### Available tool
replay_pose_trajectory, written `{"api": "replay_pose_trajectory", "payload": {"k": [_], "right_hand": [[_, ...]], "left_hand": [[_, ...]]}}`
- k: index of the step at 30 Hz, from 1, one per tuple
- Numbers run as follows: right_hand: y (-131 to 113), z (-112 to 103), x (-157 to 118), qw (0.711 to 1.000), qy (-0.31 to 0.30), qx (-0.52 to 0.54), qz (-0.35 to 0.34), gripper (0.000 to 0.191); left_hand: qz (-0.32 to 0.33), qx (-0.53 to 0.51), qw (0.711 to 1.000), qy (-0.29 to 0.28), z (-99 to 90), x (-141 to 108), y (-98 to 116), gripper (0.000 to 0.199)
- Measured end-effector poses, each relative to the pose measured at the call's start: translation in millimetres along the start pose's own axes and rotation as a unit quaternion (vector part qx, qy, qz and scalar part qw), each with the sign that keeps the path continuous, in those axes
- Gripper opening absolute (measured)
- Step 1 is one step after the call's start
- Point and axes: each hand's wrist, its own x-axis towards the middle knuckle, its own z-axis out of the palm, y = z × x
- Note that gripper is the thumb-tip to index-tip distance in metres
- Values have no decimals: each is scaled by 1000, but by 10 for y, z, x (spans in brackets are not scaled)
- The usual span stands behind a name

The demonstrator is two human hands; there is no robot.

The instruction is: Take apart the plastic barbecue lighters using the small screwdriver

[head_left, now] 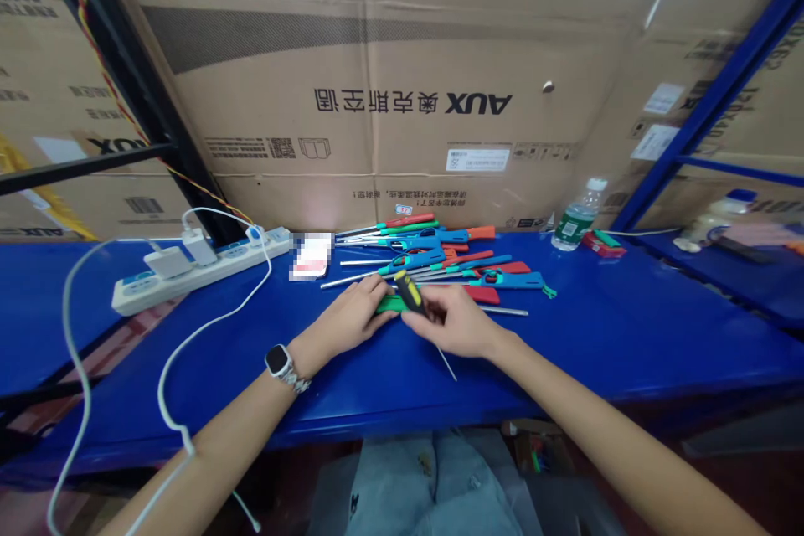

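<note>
My left hand [353, 311] is closed on the left part of a green lighter [390, 303] lying at the middle of the blue table. My right hand [457, 320] grips a black and yellow screwdriver [409, 293]; its thin metal shaft points down toward the table's front edge, and its handle end is up by the green lighter. Just beyond both hands lies a loose pile of long-nosed lighters with blue, red and green handles, among them a blue one [512, 280] at the right. Part of the green lighter is hidden by my fingers.
A white power strip [204, 272] with chargers and loose white cables sits at the left. A blurred-out white item [311, 256] lies left of the pile. At the right stand a water bottle [576, 219] and a red box [604, 245]. Large cardboard [402, 42] rises behind.
</note>
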Motion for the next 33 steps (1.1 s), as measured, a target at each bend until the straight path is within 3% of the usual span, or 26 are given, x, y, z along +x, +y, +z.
{"api": "replay_pose_trajectory", "payload": {"k": [4,8,15,19,21,26,33], "right_hand": [[39,-71,-199,980,-124,-156,-4,35],[122,-86,-97,952,-150,-266,20,33],[231,-95,99,943,-60,-327,5,36],[325,-321,149,927,56,-371,-13,24],[400,-478,221,908,102,-407,-4,27],[633,-743,512,889,53,-453,36,19],[980,-750,732,899,42,-428,82,16]], "left_hand": [[-10,24,999,39,-86,-41,-7,25],[-32,35,996,76,-150,-56,-55,32],[-39,21,991,122,-215,-33,-157,35],[-7,-1,989,145,-256,103,-242,31],[13,-6,988,154,-278,214,-324,30],[3,-32,985,167,-240,507,-576,30],[-54,-39,992,112,71,701,-848,33]]}}
